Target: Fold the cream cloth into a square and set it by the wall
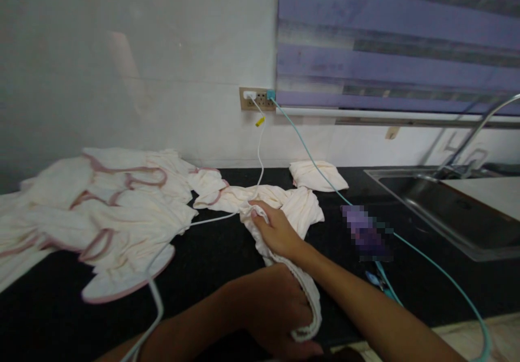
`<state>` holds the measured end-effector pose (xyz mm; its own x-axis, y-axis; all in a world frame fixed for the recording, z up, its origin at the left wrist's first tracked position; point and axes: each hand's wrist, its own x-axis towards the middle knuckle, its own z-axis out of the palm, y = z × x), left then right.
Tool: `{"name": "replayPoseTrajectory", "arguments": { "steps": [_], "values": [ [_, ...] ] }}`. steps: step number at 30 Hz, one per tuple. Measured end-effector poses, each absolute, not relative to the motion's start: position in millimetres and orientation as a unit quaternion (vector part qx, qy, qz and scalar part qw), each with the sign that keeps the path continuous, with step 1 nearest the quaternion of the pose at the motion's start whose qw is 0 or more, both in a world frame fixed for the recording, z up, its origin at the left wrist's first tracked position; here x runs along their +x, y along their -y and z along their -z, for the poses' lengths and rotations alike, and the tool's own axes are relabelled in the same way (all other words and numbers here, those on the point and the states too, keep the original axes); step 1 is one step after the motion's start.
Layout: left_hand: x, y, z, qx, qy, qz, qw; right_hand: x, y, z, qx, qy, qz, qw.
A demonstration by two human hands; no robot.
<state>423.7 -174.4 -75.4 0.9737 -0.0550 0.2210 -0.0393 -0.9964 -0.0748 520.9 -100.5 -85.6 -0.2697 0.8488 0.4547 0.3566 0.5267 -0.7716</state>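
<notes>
cream soft cloth (298,210) bunched in both hands, left hand (272,308), right hand (276,232).

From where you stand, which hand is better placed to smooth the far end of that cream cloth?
The right hand: it already lies on the cream cloth farther out on the black counter. The left hand grips the cloth's near end, close to the body.

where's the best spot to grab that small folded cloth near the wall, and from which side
Grip the small folded cloth by its front right corner, coming from the counter's front edge. It lies flat like a pad, apart from the garment both hands hold, and the teal cable crosses its left part, so the right side looks clearest, though thickness is hard to judge.
</notes>
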Motion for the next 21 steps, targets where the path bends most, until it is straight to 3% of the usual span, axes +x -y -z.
{"name": "replayPoseTrajectory", "arguments": {
  "steps": [4, 7, 12, 21],
  "values": [
    [423, 172, 76, -0.992, -0.022, 0.121, 0.037, 529, 109, 68, -0.549, 0.760, -0.086, 0.337],
    [423, 168, 77, -0.992, -0.015, 0.122, 0.038, 537, 107, 65, -0.651, 0.710, -0.012, 0.266],
    [421, 161, 80, -0.993, 0.013, 0.109, 0.037, 551, 92, 82, -0.698, 0.684, -0.052, 0.203],
    [421, 160, 80, -0.992, -0.002, 0.120, 0.032, 539, 92, 80, -0.640, 0.734, -0.101, 0.204]
  ]
}}
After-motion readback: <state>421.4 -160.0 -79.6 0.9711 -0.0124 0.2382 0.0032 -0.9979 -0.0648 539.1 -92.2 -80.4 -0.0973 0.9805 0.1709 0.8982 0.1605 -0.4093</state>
